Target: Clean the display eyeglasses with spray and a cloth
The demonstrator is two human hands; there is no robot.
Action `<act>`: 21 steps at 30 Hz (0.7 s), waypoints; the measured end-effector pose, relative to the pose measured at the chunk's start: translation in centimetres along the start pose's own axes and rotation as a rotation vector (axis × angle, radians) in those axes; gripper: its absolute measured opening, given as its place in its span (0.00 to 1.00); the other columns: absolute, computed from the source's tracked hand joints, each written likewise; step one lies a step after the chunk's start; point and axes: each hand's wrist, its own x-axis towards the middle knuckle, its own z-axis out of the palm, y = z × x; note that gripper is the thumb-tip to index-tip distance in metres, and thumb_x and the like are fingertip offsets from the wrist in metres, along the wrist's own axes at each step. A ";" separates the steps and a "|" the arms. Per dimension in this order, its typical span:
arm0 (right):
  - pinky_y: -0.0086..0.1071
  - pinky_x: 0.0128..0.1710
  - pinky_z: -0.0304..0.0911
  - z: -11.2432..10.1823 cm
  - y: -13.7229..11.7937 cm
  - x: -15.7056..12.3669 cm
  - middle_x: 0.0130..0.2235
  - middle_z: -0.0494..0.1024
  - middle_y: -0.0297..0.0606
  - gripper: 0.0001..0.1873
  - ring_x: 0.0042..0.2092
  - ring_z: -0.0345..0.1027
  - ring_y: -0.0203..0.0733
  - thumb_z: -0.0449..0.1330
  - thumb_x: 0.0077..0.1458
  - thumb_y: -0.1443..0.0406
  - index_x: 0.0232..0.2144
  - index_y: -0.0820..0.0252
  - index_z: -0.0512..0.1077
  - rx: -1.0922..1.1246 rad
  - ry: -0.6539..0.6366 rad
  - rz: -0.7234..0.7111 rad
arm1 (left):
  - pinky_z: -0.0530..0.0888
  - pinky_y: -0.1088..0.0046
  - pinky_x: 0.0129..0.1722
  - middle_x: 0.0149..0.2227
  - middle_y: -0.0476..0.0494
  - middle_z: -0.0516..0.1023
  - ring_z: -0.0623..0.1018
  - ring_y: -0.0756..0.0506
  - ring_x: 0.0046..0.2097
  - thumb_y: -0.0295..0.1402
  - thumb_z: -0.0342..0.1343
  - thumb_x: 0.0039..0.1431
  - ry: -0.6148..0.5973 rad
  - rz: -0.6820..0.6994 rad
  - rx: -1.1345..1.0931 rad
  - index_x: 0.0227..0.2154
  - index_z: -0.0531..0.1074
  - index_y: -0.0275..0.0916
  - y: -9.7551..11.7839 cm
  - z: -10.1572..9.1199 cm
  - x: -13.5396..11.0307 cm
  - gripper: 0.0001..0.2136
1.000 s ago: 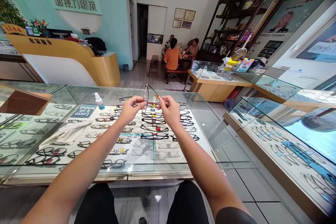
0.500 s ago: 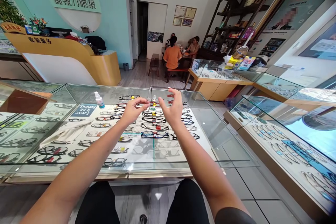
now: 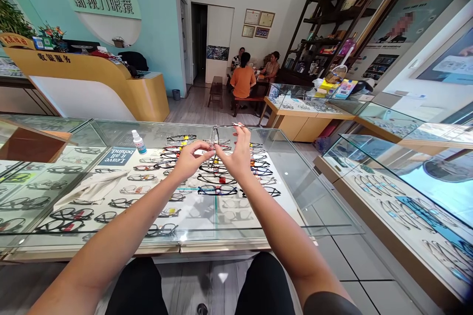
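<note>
Above the glass display case, a pair of thin-framed eyeglasses point(image 3: 215, 134) is held on edge, one temple reaching toward the right. My left hand point(image 3: 191, 160) pinches the frame between thumb and fingers. The thumb of my right hand point(image 3: 236, 158) meets the frame near its middle, while its raised fingers are at the pale tip of the temple. Below, rows of eyeglasses point(image 3: 217, 190) with coloured tags lie in the case; my hands hide some of them.
A spray bottle point(image 3: 139, 142) stands on the left, behind a pale cloth point(image 3: 90, 188). A blue printed card point(image 3: 113, 156) lies near the bottle. Another display case point(image 3: 399, 206) is at the right. People sit around a table at the back, one in an orange shirt point(image 3: 243, 82).
My right hand has moved left and its thumb has closed in on the eyeglasses, its fingers now at the temple tip. The eyeglasses have turned slightly in my left hand.
</note>
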 end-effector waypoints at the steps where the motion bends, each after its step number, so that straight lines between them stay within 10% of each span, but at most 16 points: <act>1: 0.58 0.66 0.73 0.0 0.0 0.0 0.74 0.61 0.62 0.42 0.73 0.64 0.63 0.68 0.63 0.56 0.73 0.57 0.57 -0.004 -0.004 0.001 | 0.83 0.66 0.40 0.45 0.38 0.84 0.83 0.38 0.49 0.50 0.74 0.56 0.000 0.000 0.002 0.37 0.84 0.41 -0.2 0.0 0.0 0.17; 21: 0.62 0.75 0.58 0.3 1.1 0.3 0.71 0.70 0.59 0.30 0.72 0.62 0.63 0.59 0.60 0.68 0.65 0.62 0.69 -0.114 -0.083 0.007 | 0.83 0.65 0.43 0.44 0.40 0.84 0.82 0.42 0.45 0.49 0.76 0.56 0.137 0.047 -0.060 0.38 0.83 0.41 -0.8 -1.7 0.9 0.18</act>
